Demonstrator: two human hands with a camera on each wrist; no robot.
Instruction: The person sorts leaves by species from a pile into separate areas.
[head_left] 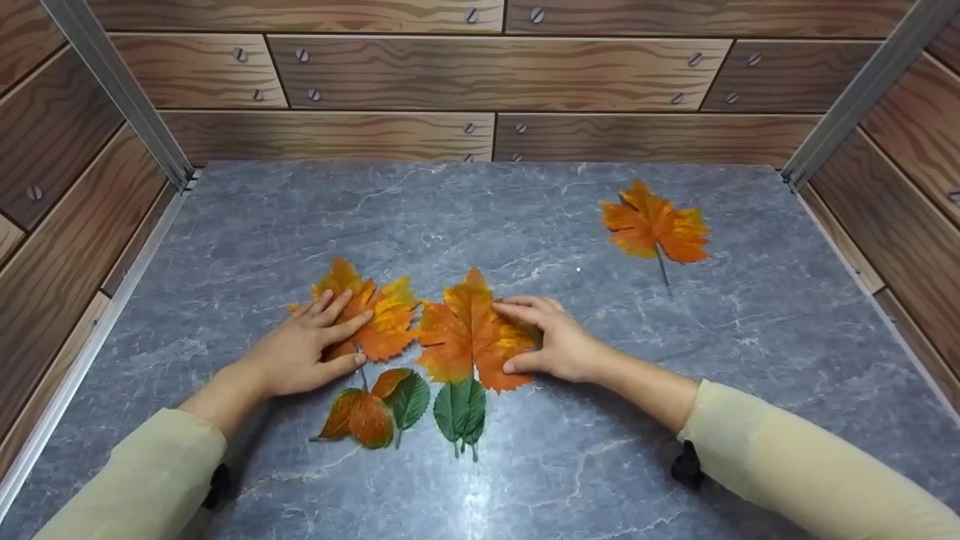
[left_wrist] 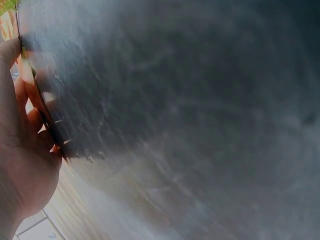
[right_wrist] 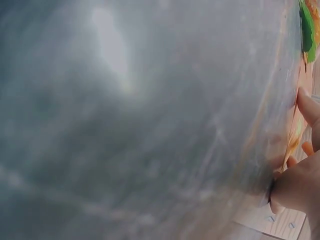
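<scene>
On the left of the tabletop, my left hand (head_left: pixel 306 349) lies with fingers spread over an orange-yellow maple leaf (head_left: pixel 390 315). My right hand (head_left: pixel 559 341) touches the right side of another orange maple leaf (head_left: pixel 465 330), thumb low and fingers higher up. The two leaves lie side by side with their edges almost meeting. Below the middle leaf are green leaves (head_left: pixel 459 409), overlapping, stems toward me. Red-brown leaves (head_left: pixel 371 420) sit under the left maple leaf, against a green leaf (head_left: pixel 411 401). At the wrists, the left hand (left_wrist: pixel 30 170) and right hand (right_wrist: pixel 297 185) show only partly.
A third orange maple leaf (head_left: pixel 656 225) lies apart at the back right, its stem pointing toward me. The grey marbled tabletop (head_left: pixel 480 210) is bounded by wood-patterned walls (head_left: pixel 495 75) and metal posts (head_left: pixel 847 90) at the back corners.
</scene>
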